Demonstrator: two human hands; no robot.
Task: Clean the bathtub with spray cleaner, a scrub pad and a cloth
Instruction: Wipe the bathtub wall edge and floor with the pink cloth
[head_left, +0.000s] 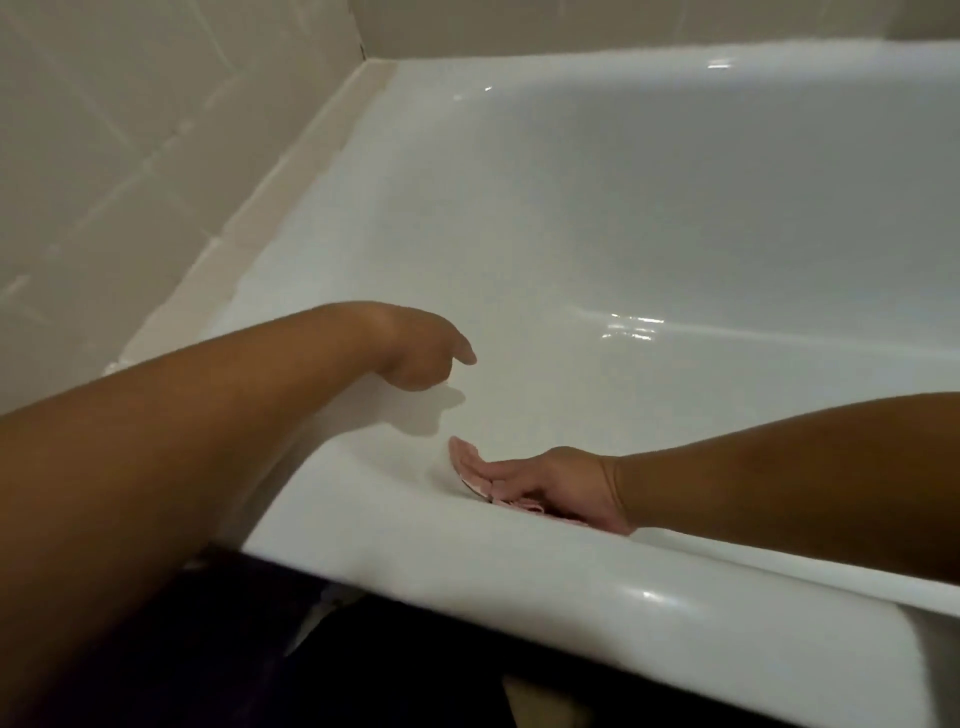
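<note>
Head camera, looking down into a white bathtub (571, 613) with both bare arms reaching over its near rim. The right hand (540, 480) lies just inside that rim with fingers straight and together, the palm pressing a thin pink item (522, 505) flat against the tub's inner wall. Only an edge of the item shows beneath the palm, so cloth or scrub pad cannot be told. The left hand (423, 353) hangs beyond and to the left of the right hand, apart from it, bent down at the wrist. Its fingers are loosely curled and nothing shows in them, and its shadow falls on the tub surface between the two hands. Wet glints lie on the tub floor, further out than the right hand and to its right. Tiled wall (104, 130) rises past the left hand. No spray bottle is in view. The step appears to be wiping the near inner wall. To do it well, keep the whole palm on the item so it does not slip out. Work in overlapping strokes along the curve under the rim, and brace the free left hand on the tub for balance.
</note>
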